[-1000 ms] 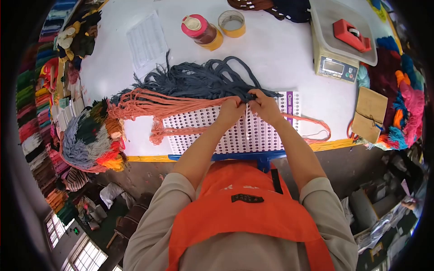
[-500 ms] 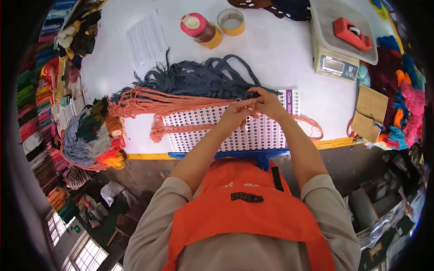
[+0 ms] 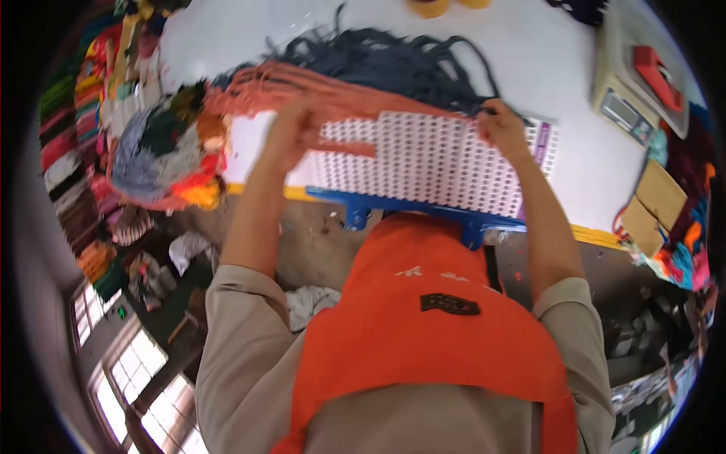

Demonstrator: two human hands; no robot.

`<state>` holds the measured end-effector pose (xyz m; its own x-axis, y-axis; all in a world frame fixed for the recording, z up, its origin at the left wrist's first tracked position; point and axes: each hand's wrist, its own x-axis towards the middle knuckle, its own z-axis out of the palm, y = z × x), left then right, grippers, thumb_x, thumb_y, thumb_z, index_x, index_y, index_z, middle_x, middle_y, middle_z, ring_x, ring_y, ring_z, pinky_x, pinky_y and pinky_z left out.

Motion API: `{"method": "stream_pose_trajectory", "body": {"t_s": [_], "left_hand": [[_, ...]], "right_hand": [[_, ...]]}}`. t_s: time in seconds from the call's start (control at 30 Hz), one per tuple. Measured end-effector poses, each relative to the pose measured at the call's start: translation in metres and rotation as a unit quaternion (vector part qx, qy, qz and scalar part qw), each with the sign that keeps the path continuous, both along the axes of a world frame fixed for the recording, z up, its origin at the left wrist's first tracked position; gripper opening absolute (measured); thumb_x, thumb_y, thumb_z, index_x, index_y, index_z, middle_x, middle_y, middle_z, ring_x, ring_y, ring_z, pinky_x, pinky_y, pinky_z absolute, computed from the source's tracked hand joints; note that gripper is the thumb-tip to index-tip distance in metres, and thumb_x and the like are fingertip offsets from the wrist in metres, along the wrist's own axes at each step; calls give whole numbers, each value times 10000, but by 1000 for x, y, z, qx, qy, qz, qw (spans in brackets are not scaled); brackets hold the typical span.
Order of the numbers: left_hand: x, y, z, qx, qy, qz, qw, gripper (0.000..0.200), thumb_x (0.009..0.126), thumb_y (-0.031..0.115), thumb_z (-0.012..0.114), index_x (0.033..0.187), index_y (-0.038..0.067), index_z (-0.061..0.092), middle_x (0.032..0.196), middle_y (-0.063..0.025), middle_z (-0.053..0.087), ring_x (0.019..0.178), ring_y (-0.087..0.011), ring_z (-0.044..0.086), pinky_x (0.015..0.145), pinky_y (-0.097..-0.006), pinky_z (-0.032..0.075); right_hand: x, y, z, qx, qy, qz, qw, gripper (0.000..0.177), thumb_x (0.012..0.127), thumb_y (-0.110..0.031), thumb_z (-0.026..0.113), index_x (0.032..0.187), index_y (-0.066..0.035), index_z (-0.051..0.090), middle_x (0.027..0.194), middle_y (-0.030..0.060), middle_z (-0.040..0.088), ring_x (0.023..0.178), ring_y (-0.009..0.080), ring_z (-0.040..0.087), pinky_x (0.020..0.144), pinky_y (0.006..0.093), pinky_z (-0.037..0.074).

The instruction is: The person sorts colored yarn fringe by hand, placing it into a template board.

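Note:
A white card with rows of holes [image 3: 423,155] lies at the table's front edge, its lower side on a blue clamp-like bar [image 3: 423,209]. Salmon-pink yarn [image 3: 340,94] stretches across its upper part, with a shorter pink strand lower down on the left. Behind it lies a heap of dark grey yarn [image 3: 386,64]. My left hand [image 3: 295,132] is over the pink yarn at the card's left end, smeared by motion. At the card's upper right, my right hand [image 3: 499,129] has its fingers drawn together by the yarn ends; what they hold is too small to tell.
Multicoloured yarn bundles [image 3: 162,151] lie at the table's left edge. At the right stand a scale [image 3: 624,113] with a tray holding a red tape dispenser [image 3: 656,76], a brown card packet [image 3: 654,208] and more coloured yarn [image 3: 684,261]. Yellow edging [image 3: 594,235] runs along the table front.
My hands have moved apart, the left one far to the left. The view has shifted, and the pink strand lower on the card no longer shows across its middle.

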<state>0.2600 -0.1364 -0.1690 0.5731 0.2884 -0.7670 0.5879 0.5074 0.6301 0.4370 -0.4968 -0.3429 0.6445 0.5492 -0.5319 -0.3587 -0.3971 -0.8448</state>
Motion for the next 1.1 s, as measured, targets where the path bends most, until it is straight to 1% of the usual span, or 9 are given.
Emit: {"method": "stream_pose_trajectory", "body": {"t_s": [0.03, 0.1, 0.2, 0.27, 0.4, 0.5, 0.6, 0.73, 1.1], "left_hand": [[-17, 38, 23, -54, -62, 17, 996, 124, 903, 194, 573, 792, 138, 572, 671, 54, 459, 504, -32, 344, 404, -182, 226], [-43, 75, 72, 75, -69, 175, 979, 112, 937, 187, 558, 850, 123, 586, 674, 42, 489, 497, -37, 330, 398, -182, 225], [-93, 104, 108, 336, -54, 182, 923, 216, 1003, 226, 522, 1033, 47, 639, 838, -11, 637, 498, -43, 335, 433, -198, 217], [-116, 91, 127, 361, -45, 165, 917, 253, 1012, 227, 510, 1081, 20, 637, 867, -32, 653, 508, -45, 347, 450, -199, 224], [-186, 70, 135, 271, -94, 198, 937, 288, 1037, 241, 438, 1127, 16, 592, 703, 18, 509, 504, -50, 329, 475, -203, 250], [-251, 70, 136, 233, -135, 238, 933, 235, 1029, 217, 457, 972, 32, 592, 682, -3, 510, 502, -67, 341, 473, -226, 256], [-311, 72, 140, 215, -155, 281, 923, 211, 1023, 204, 478, 969, 37, 594, 666, -1, 500, 493, -62, 332, 465, -223, 246], [-395, 89, 144, 245, -143, 275, 919, 212, 1022, 210, 489, 947, 40, 592, 645, 6, 482, 486, -56, 323, 460, -210, 243], [-501, 116, 173, 314, -290, 335, 840, 269, 1037, 258, 449, 1070, 25, 580, 767, -26, 565, 511, -58, 353, 472, -222, 262]], "right_hand": [[-1, 0, -4, 12, 8, -8, 1000, 230, 950, -206, 601, 1121, -53, 577, 597, 34, 594, 463, 80, 504, 436, 242, 399], [-3, 8, 18, -18, -20, -9, 1000, 251, 952, -204, 605, 1119, -19, 568, 587, 20, 585, 462, 67, 476, 436, 234, 380], [-7, 12, 20, -29, -43, -13, 999, 262, 957, -193, 601, 1160, -30, 573, 589, 6, 574, 468, 51, 453, 440, 215, 357], [-13, 12, 12, -14, -68, -25, 997, 271, 957, -200, 608, 1168, -33, 578, 596, -2, 572, 469, 46, 444, 436, 211, 343], [-25, 13, 6, -31, -140, -4, 990, 361, 955, -157, 593, 1290, -54, 506, 677, -1, 588, 587, 47, 508, 550, 203, 404], [-56, 14, 33, -92, -272, 4, 958, 479, 941, -183, 594, 1381, -76, 439, 923, 39, 644, 696, 108, 563, 661, 258, 473], [-109, 12, 66, -166, -346, -17, 923, 466, 938, -182, 593, 1368, -68, 456, 1100, 74, 627, 751, 120, 572, 680, 259, 477], [-196, -5, 77, -126, -335, -87, 930, 429, 935, -133, 586, 1341, -49, 475, 1106, 78, 614, 742, 118, 583, 686, 254, 491], [-369, 0, 109, -135, -294, 3, 946, 431, 934, -71, 570, 1354, -105, 483, 1070, 35, 610, 688, 83, 528, 630, 232, 450]]}}
